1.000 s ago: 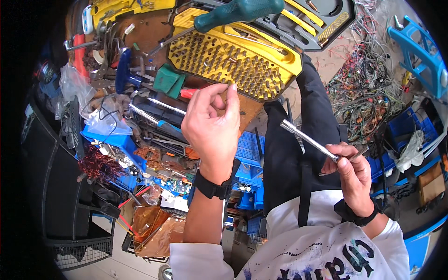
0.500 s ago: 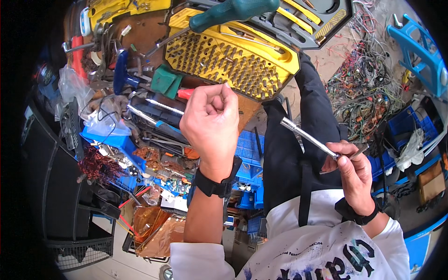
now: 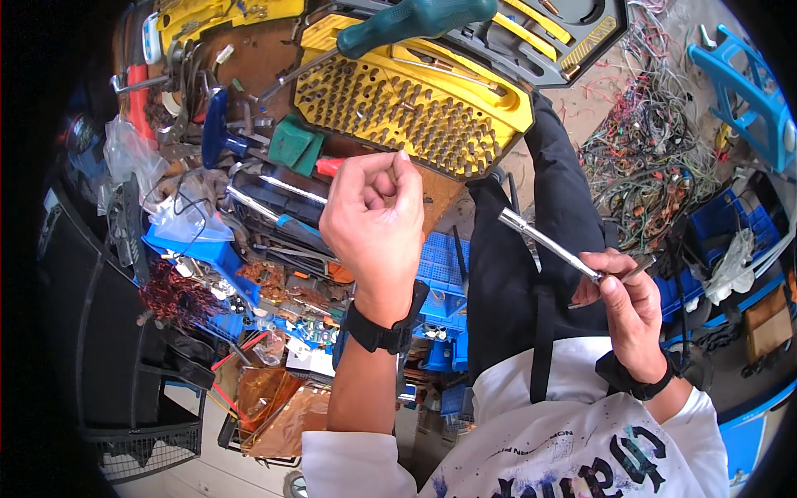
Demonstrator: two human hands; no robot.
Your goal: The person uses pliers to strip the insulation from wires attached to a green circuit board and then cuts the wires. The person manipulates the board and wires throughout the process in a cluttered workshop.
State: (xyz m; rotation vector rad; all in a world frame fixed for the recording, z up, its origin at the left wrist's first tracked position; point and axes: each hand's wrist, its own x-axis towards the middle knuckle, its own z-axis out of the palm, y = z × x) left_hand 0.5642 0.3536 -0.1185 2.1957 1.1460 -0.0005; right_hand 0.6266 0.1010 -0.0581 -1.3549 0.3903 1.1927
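Observation:
My left hand (image 3: pixel 374 212) is closed, thumb and forefinger pinched together just in front of the bit case. Whatever it pinches, if anything, is too small or hidden to make out. On the right, above my lap, my right hand (image 3: pixel 633 311) grips a silver T-handle socket wrench (image 3: pixel 552 246) near its crossbar, the socket end pointing up and left. Beyond my left hand lies the open yellow bit case (image 3: pixel 365 91), with rows of small dark metal bits standing in it. A large screwdriver with a dark green handle (image 3: pixel 415 23) rests across the case.
On the brown table at left lie a blue-handled tool (image 3: pixel 216 129), a green cloth-like piece (image 3: pixel 295 145) and several other tools. A blue bin (image 3: pixel 203 249) holds small parts. Tangled wires (image 3: pixel 647 158) cover the floor at right, near a blue stool (image 3: pixel 743 100).

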